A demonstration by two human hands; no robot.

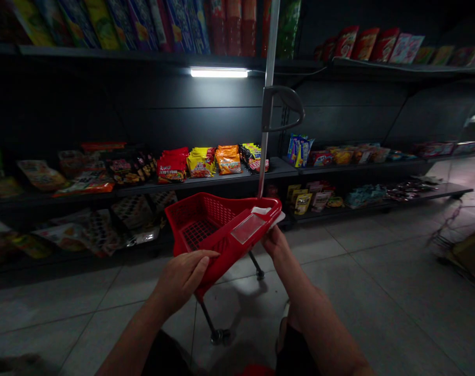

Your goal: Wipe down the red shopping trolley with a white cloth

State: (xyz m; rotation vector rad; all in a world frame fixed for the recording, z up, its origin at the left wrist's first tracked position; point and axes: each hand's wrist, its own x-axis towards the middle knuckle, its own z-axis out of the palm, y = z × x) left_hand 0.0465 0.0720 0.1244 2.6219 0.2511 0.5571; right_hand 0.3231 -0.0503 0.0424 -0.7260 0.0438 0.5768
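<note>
A small red shopping cart (217,256) stands right in front of me, its basket turned toward the shelves. My left hand (186,274) is closed over the cart's near left edge, thumb on top. At the cart's right corner, my right hand (274,240) is closed with its fingertips partly hidden, against a thin white paper-like piece (277,221). Whether it also grips the cart itself I cannot tell. A flat clear panel (247,228) is set into the cart's handle. From the right corner rises a metal pole (269,62) with a grey loop-shaped bracket (286,107).
Dark shelves (284,169) run across the view. Noodle packets in red (173,165), yellow (201,162) and orange (228,159) sit below a lit lamp (219,72). Yellow pouches (301,201) are on the bottom shelf at right. A brown box (472,256) lies on the tiled floor.
</note>
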